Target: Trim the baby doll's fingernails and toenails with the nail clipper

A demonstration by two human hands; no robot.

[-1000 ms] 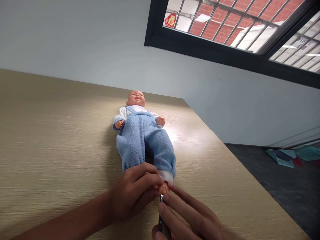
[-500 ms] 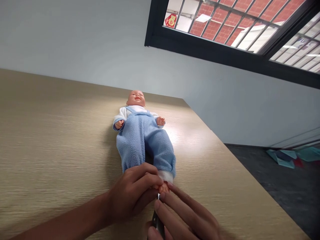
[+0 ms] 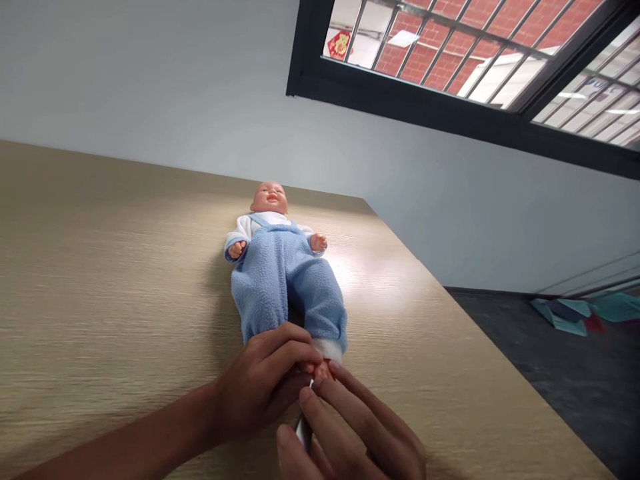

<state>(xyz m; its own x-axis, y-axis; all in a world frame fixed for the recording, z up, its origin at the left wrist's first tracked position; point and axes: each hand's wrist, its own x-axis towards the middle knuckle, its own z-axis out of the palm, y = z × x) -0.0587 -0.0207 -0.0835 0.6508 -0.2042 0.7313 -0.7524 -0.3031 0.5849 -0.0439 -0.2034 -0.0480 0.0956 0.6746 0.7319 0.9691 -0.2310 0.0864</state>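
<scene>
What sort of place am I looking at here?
Probably a childcare training room: a baby doll on a wood-grain table, a small metal tool at its foot, and a barred window above.

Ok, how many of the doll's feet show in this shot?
1. The doll's bare foot pokes from the white cuff between the left hand and right hand. The other may be hidden under the left hand.
</scene>
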